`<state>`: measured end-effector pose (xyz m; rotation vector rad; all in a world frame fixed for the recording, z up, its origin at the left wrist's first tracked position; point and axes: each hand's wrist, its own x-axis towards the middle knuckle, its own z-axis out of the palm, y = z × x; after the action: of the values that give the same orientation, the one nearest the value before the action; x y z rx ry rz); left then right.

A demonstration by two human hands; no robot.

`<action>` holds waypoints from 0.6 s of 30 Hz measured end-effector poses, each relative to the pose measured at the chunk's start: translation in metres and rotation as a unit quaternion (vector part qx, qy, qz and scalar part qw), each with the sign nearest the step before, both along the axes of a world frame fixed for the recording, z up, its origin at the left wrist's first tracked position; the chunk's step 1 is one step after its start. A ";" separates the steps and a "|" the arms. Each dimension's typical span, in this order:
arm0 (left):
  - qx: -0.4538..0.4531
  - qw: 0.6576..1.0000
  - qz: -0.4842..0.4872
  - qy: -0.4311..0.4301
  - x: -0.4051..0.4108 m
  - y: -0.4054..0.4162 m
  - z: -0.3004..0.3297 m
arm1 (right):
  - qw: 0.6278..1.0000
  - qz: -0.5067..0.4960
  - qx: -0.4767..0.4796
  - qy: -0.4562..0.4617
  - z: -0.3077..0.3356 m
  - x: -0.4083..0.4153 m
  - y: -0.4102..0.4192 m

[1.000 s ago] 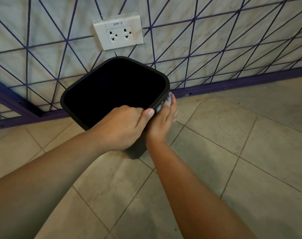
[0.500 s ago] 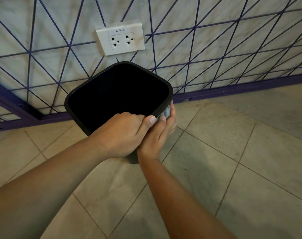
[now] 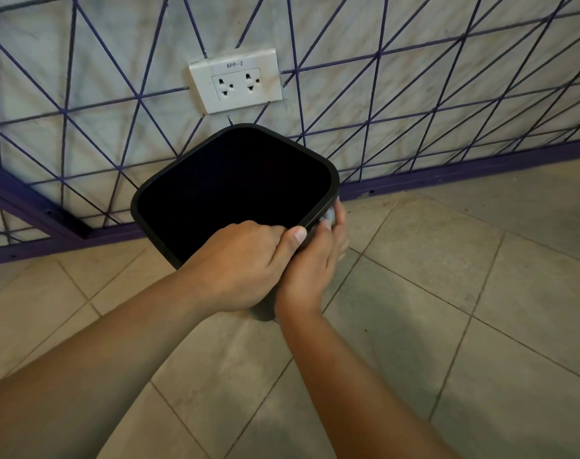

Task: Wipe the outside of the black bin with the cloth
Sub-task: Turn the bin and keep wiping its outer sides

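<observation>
The black bin [image 3: 331, 180] stands on the tiled floor against the wall, its square mouth open toward me. My left hand [image 3: 242, 263] grips its near rim, thumb lying along the edge. My right hand [image 3: 315, 260] presses a small grey cloth [image 3: 329, 216] against the bin's right outer side, just under the rim. Only a bit of the cloth shows between my fingers and the bin. Both hands hide most of the bin's near side.
A white double wall socket [image 3: 235, 81] sits on the marble wall just above the bin. A purple baseboard [image 3: 447, 173] runs along the wall's foot. Beige floor tiles [image 3: 447, 309] spread to the right and toward me.
My right hand with the cloth has slid slightly down and back along the bin's right side. My head has shifted, so the bin sits lower in view. The left hand keeps its grip.
</observation>
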<state>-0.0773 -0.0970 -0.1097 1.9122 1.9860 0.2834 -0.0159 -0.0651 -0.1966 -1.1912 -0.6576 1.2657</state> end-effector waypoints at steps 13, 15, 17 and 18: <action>0.032 0.999 -0.015 0.015 0.000 0.000 -0.001 | 0.997 -0.012 0.075 -0.034 -0.021 -0.003 -0.011; 0.045 0.998 -0.017 0.032 0.001 -0.001 0.000 | 0.999 0.001 -0.041 0.013 -0.031 0.005 0.013; 0.042 0.998 -0.017 0.032 0.000 -0.001 -0.001 | 0.998 0.004 -0.063 0.032 -0.019 0.009 0.020; 0.038 0.999 -0.017 0.025 -0.001 -0.001 -0.001 | 0.999 0.004 -0.028 0.020 -0.007 0.007 0.015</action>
<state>-0.0788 -0.0980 -0.1109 2.0167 1.9996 0.3081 -0.0086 -0.0496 -0.2036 -1.2066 -0.6014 1.3178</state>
